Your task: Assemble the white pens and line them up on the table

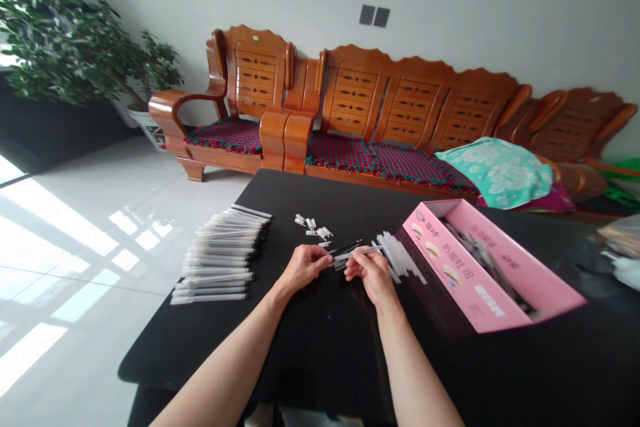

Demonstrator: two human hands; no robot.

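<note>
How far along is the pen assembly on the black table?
Done: a long row of assembled-looking pens lies at the left. In hand: the left hand holds a dark refill, the right hand a clear tube. Left: a pile of clear tubes, small white caps, and more parts in the pink box.

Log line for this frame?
left hand holds dark refill | right hand holds clear barrel | pen stack left | pink box right

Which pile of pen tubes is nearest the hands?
The loose clear tubes beside the pink box, just behind the right hand; the neat row lies far left.
</note>
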